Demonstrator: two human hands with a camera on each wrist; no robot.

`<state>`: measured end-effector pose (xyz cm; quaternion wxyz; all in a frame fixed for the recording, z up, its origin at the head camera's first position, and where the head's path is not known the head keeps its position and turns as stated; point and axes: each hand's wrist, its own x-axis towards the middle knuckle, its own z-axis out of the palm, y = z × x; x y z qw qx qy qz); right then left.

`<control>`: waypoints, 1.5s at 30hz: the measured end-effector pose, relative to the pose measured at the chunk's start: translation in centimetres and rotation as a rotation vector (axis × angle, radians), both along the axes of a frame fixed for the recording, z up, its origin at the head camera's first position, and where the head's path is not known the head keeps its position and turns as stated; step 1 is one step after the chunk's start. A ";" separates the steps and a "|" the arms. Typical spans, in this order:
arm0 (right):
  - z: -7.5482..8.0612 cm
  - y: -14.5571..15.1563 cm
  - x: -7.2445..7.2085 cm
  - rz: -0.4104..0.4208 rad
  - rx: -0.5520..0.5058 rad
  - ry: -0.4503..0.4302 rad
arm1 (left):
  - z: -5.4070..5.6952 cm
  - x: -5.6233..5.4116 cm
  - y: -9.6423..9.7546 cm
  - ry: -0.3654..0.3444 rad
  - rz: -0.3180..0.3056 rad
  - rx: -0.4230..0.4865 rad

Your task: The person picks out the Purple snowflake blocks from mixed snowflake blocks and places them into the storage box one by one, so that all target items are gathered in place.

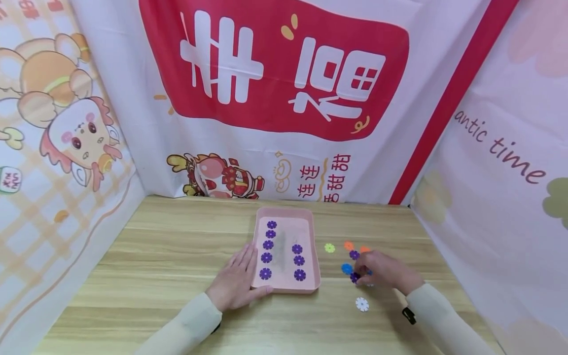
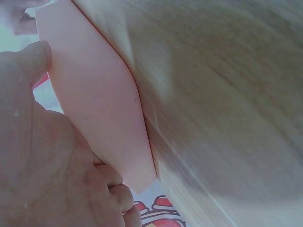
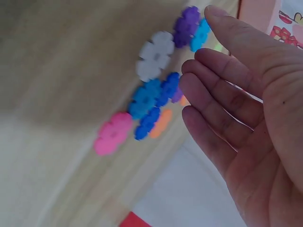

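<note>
A pink tray (image 1: 293, 291) holds purple flower-shaped plastic discs in two columns: several along its left side, such as this purple disc (image 1: 266, 257), and three on the right. My left hand (image 1: 235, 281) rests against the tray's left side, fingers along the wall and thumb at the front corner. In the left wrist view it lies over the edge of the pink wall (image 2: 94, 90). My right hand (image 1: 383, 268) is over the loose discs right of the tray, fingertips right at a purple disc (image 1: 354, 278). The right wrist view shows its thumb apart from loosely bent fingers, near that purple disc (image 3: 186, 26).
Around the right hand lie a blue disc (image 1: 347, 268), another purple disc (image 1: 354, 254), an orange disc (image 1: 348, 245) and a yellow-green disc (image 1: 329, 248). A white disc (image 1: 362, 304) lies nearer the front. A pink disc (image 3: 113, 133) shows in the right wrist view. Printed cloths surround the wooden table (image 1: 177, 236).
</note>
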<state>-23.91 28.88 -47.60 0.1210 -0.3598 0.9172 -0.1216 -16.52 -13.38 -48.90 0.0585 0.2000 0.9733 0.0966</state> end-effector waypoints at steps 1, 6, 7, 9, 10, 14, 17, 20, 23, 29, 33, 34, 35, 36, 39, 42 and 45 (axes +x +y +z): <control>-0.3 0.1 0.0 -0.005 0.001 0.000 | 0.0 0.0 0.0 0.000 0.001 0.001; -1.2 0.1 -0.3 -0.022 0.012 0.002 | 0.0 0.0 -0.1 0.004 -0.001 -0.004; -1.3 0.0 -0.4 -0.035 0.009 -0.009 | 0.0 0.0 -0.1 0.003 0.000 -0.006; -1.4 -0.1 -0.5 -0.070 -0.002 -0.044 | -0.1 0.0 -0.1 -0.001 0.003 -0.005; -1.4 -0.2 -0.4 -0.093 -0.007 -0.066 | -0.1 0.0 -0.1 -0.003 0.005 -0.003; -1.1 -0.2 -0.6 -0.131 -0.038 -0.126 | 0.0 0.0 0.0 -0.008 0.009 0.001; -1.0 0.0 -1.0 -0.089 -0.067 -0.128 | 0.1 0.1 0.0 -0.009 0.013 0.003; -0.3 0.0 -1.5 -0.037 -0.102 -0.140 | 0.0 0.2 0.0 -0.012 0.009 0.007; 0.8 -0.6 -2.1 -0.001 -0.125 -0.149 | -0.1 0.3 -0.1 -0.017 0.004 0.008; 3.7 -3.1 -4.0 -0.013 -0.067 -0.103 | -0.2 0.2 -0.1 -0.014 0.007 0.009; 5.4 -5.4 -5.4 -0.023 -0.027 -0.082 | -0.2 0.1 -0.1 -0.008 0.005 0.001; 5.6 -6.0 -5.7 -0.019 -0.028 -0.078 | -0.2 0.1 -0.1 -0.008 0.006 0.002; 5.8 -6.6 -6.1 -0.014 -0.027 -0.072 | -0.3 0.1 -0.2 -0.006 0.007 0.001; 5.9 -7.3 -6.4 -0.011 -0.025 -0.064 | -0.3 0.0 -0.2 -0.003 0.007 0.000; 6.0 -9.3 -7.5 0.011 -0.017 -0.040 | -0.4 0.0 -0.2 0.005 0.004 -0.002; 6.0 -11.3 -8.6 0.028 -0.002 -0.021 | -0.5 -0.1 -0.3 0.010 0.001 -0.006; 5.7 -13.1 -9.5 0.039 0.010 -0.002 | -0.6 -0.1 -0.3 0.013 0.000 -0.001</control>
